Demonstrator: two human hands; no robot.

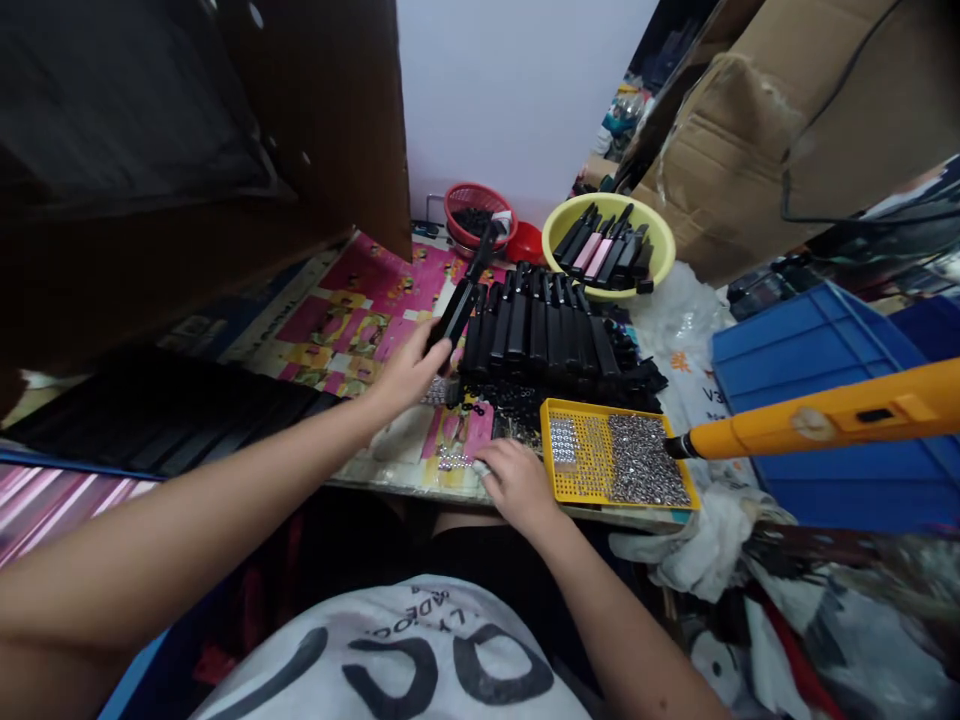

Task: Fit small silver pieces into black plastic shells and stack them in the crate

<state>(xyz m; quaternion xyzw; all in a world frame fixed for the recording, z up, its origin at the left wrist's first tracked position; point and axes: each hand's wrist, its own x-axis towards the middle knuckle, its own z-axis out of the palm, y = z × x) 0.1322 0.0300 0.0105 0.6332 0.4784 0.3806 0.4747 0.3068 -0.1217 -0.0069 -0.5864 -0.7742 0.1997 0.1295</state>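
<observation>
My left hand point(420, 365) is closed around a long black handle-like part point(459, 308), which tilts up and away with its narrow end pointing at the red basket. My right hand point(517, 483) rests low over the table's front edge, thumb and fingers drawn together beside a cluster of small shiny metal pieces point(454, 458). Whatever those fingertips may hold is too small to make out. Right of this hand lies a yellow perforated tray point(589, 492) with many tiny silver metal pieces. Beyond both hands, several similar black parts point(536, 330) lie in a row.
A yellow bowl point(664, 255) holds black and pink parts. The red basket point(454, 190) contains small black pieces. An orange power screwdriver point(810, 420) reaches in from the right over the tray, before a blue crate point(810, 330). Cardboard point(352, 130) overhangs the left; dark strips point(150, 410) lie below.
</observation>
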